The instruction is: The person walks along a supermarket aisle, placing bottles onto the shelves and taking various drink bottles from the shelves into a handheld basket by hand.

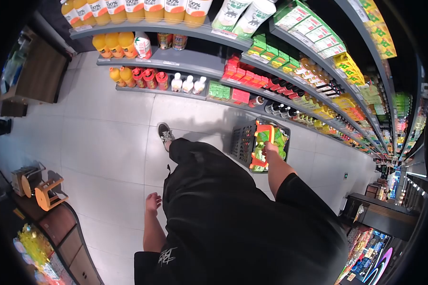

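My right hand (270,150) is closed around the orange handle (272,131) of a dark grey shopping basket (242,140). The basket hangs or stands at my right side; I cannot tell whether it touches the floor. Inside it lie green packages (279,141), partly hidden by the handle and my hand. At my left side, my left hand (153,202) hangs with loosely curled fingers and holds nothing.
Shelves (185,61) of drinks run ahead and along the right, with juice bottles (114,45) and stacked cartons (314,31). A wooden stool (50,192) and a curved cabinet (64,228) stand at left. Grey tiles (114,142) form the floor.
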The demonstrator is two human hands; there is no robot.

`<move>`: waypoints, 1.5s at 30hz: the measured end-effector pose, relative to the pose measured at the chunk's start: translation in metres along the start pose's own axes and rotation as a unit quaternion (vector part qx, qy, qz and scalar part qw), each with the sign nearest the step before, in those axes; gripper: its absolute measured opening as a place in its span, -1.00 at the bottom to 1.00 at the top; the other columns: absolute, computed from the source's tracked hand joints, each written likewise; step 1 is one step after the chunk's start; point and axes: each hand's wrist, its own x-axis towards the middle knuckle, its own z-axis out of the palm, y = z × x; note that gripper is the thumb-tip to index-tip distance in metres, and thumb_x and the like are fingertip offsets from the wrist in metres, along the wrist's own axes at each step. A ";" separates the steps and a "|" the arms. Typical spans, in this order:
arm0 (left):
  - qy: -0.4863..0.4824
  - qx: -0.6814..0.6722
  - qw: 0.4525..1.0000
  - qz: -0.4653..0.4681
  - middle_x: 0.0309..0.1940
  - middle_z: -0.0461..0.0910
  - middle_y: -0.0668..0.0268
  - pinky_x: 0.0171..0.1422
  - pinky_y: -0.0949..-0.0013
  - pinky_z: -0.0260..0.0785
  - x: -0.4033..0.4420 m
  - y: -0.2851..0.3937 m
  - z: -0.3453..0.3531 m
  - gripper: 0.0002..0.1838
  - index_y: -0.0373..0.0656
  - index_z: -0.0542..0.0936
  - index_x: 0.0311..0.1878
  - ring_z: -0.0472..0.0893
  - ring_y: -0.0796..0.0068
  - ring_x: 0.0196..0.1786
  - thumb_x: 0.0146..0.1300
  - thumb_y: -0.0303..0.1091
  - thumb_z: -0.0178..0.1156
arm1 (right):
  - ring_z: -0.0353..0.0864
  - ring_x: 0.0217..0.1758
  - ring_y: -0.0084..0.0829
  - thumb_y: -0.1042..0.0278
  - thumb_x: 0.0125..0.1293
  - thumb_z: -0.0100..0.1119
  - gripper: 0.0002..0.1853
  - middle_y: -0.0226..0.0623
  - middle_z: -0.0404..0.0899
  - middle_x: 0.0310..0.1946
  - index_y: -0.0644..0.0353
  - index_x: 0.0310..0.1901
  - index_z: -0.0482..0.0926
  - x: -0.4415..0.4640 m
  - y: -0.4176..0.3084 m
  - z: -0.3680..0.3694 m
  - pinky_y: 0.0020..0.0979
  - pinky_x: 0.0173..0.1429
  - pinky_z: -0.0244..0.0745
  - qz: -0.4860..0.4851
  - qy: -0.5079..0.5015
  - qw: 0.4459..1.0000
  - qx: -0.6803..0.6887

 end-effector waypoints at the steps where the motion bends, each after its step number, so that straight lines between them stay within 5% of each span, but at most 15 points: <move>1: -0.010 0.061 0.998 0.031 -0.17 0.69 0.31 -0.08 0.29 0.46 -0.001 -0.004 -0.007 -0.71 -0.02 0.61 0.08 0.64 0.45 -0.16 0.44 -0.12 0.13 | 0.70 -0.39 -0.27 0.10 0.23 0.25 -0.67 -0.13 0.67 -0.39 0.28 -0.28 0.69 0.004 0.002 0.006 -0.19 -0.23 0.58 0.001 0.016 1.000 -0.026; 2: -0.019 0.115 0.991 0.062 -0.18 0.69 0.30 -0.08 0.28 0.46 0.000 -0.004 -0.014 -0.71 -0.02 0.61 0.09 0.64 0.44 -0.16 0.44 -0.12 0.13 | 0.74 -0.33 -0.28 0.12 0.23 0.24 -0.66 -0.10 0.71 -0.32 0.28 -0.24 0.72 0.009 0.005 0.013 -0.17 -0.15 0.62 0.001 0.030 0.998 -0.050; 5: -0.047 0.223 0.962 0.153 -0.19 0.68 0.29 -0.08 0.26 0.47 0.026 -0.032 -0.049 -0.71 -0.03 0.62 0.09 0.64 0.43 -0.17 0.43 -0.12 0.13 | 0.61 -0.61 -0.26 0.12 0.25 0.15 -0.68 -0.23 0.59 -0.60 0.25 -0.38 0.64 0.085 0.043 0.047 -0.18 -0.48 0.44 -0.082 0.171 0.973 -0.133; 12: -0.077 0.316 0.919 0.223 -0.22 0.68 0.27 -0.06 0.22 0.50 0.081 -0.022 -0.164 -0.69 -0.06 0.63 0.09 0.65 0.38 -0.17 0.42 -0.13 0.13 | 0.54 -0.47 -0.34 0.18 0.30 0.25 -0.68 -0.32 0.52 -0.47 0.30 -0.11 0.64 -0.004 0.008 0.048 -0.24 -0.36 0.51 -0.023 -0.010 0.999 -0.020; 16: -0.081 0.473 0.755 0.446 -0.24 0.68 0.26 -0.06 0.20 0.51 0.133 0.048 -0.238 -0.68 -0.07 0.64 0.09 0.65 0.36 -0.18 0.42 -0.13 0.12 | 0.56 -0.48 -0.36 0.18 0.28 0.25 -0.68 -0.32 0.55 -0.48 0.30 -0.13 0.65 -0.005 0.021 0.067 -0.23 -0.36 0.53 -0.019 0.018 0.996 -0.080; 18: -0.056 0.247 0.958 0.137 -0.16 0.67 0.27 -0.02 0.19 0.50 0.122 0.133 -0.249 -0.64 -0.06 0.59 0.16 0.64 0.35 -0.12 0.42 -0.11 0.12 | 0.57 -0.50 -0.37 0.17 0.26 0.26 -0.68 -0.32 0.56 -0.50 0.29 -0.15 0.66 0.000 0.017 0.077 -0.23 -0.37 0.54 -0.020 0.033 0.994 -0.104; 19: -0.015 0.146 0.988 0.055 -0.13 0.67 0.27 -0.01 0.18 0.50 0.117 0.184 -0.245 -0.61 -0.06 0.56 0.19 0.64 0.35 -0.10 0.42 -0.10 0.12 | 0.58 -0.51 -0.38 0.17 0.24 0.27 -0.68 -0.33 0.56 -0.52 0.29 -0.16 0.67 0.003 0.021 0.082 -0.23 -0.37 0.54 -0.020 0.041 0.992 -0.121; 23: -0.003 0.088 0.991 0.106 -0.04 0.65 0.27 0.07 0.21 0.47 0.134 0.361 -0.249 -0.58 -0.05 0.52 0.25 0.62 0.39 -0.02 0.44 -0.08 0.11 | 0.60 -0.54 -0.38 0.08 0.22 0.24 -0.63 -0.28 0.60 -0.55 0.30 -0.25 0.68 -0.013 0.018 0.107 -0.23 -0.37 0.50 -0.037 0.071 0.984 -0.158; 25: -0.013 0.087 0.983 0.161 -0.02 0.66 0.26 0.11 0.20 0.47 0.148 0.434 -0.237 -0.60 -0.06 0.52 0.25 0.63 0.38 0.00 0.47 -0.09 0.10 | 0.77 -0.02 -0.13 -0.03 0.19 0.27 -0.44 -0.03 0.76 -0.11 0.25 0.09 0.69 -0.019 0.021 0.122 -0.16 0.05 0.62 0.000 0.038 0.988 -0.150; 27: -0.033 0.121 0.972 0.198 0.03 0.67 0.24 0.13 0.19 0.47 0.158 0.489 -0.218 -0.59 -0.07 0.52 0.27 0.63 0.35 0.03 0.49 -0.09 0.08 | 0.71 0.17 -0.04 -0.07 0.19 0.30 -0.41 0.03 0.73 0.04 0.25 0.10 0.69 -0.059 0.007 0.133 -0.14 0.24 0.58 -0.023 0.050 0.983 -0.176; 29: -0.053 0.146 0.964 0.215 0.12 0.63 0.18 0.21 0.14 0.45 0.166 0.524 -0.201 -0.56 -0.09 0.49 0.32 0.61 0.29 0.10 0.52 -0.07 0.04 | 0.73 -0.33 -0.29 -0.12 0.25 0.25 -0.44 -0.18 0.72 -0.37 0.30 -0.03 0.71 -0.062 0.019 0.157 -0.17 -0.17 0.58 -0.097 0.106 0.975 -0.167; 31: -0.075 0.163 0.959 0.221 0.28 0.57 0.09 0.35 0.06 0.41 0.179 0.548 -0.196 -0.50 -0.14 0.43 0.39 0.58 0.19 0.22 0.55 -0.05 -0.03 | 0.74 -0.32 -0.25 -0.27 0.28 0.18 -0.32 -0.14 0.73 -0.34 0.33 0.00 0.70 -0.071 0.013 0.172 -0.17 -0.15 0.59 -0.093 0.082 0.976 -0.180; 36: -0.106 0.184 0.964 0.160 0.11 0.65 0.20 0.16 0.15 0.48 0.203 0.536 -0.217 -0.53 -0.09 0.50 0.32 0.62 0.36 0.03 0.44 -0.11 0.07 | 0.72 -0.35 -0.20 -0.64 0.31 -0.08 -0.05 -0.12 0.67 -0.39 0.38 -0.17 0.68 -0.122 -0.019 0.214 -0.13 -0.19 0.59 -0.003 0.034 0.995 -0.096; 41: -0.112 0.272 0.951 0.098 0.05 0.62 0.28 0.21 0.08 0.42 0.203 0.486 -0.290 -0.50 -0.05 0.48 0.34 0.57 0.30 0.13 0.44 -0.05 0.11 | 0.75 0.05 0.05 -0.57 0.42 -0.18 -0.05 0.15 0.74 -0.10 0.39 -0.05 0.72 -0.198 -0.066 0.255 -0.03 0.18 0.59 -0.046 0.105 0.976 -0.186; 45: -0.142 0.395 0.898 0.132 0.02 0.64 0.23 0.05 0.16 0.49 0.283 0.430 -0.352 -0.60 -0.17 0.56 0.23 0.62 0.32 -0.03 0.45 -0.18 0.09 | 0.67 0.20 0.08 -0.49 0.46 -0.17 -0.12 0.22 0.69 0.03 0.37 0.01 0.71 -0.259 -0.117 0.271 0.00 0.29 0.52 -0.042 0.115 0.977 -0.172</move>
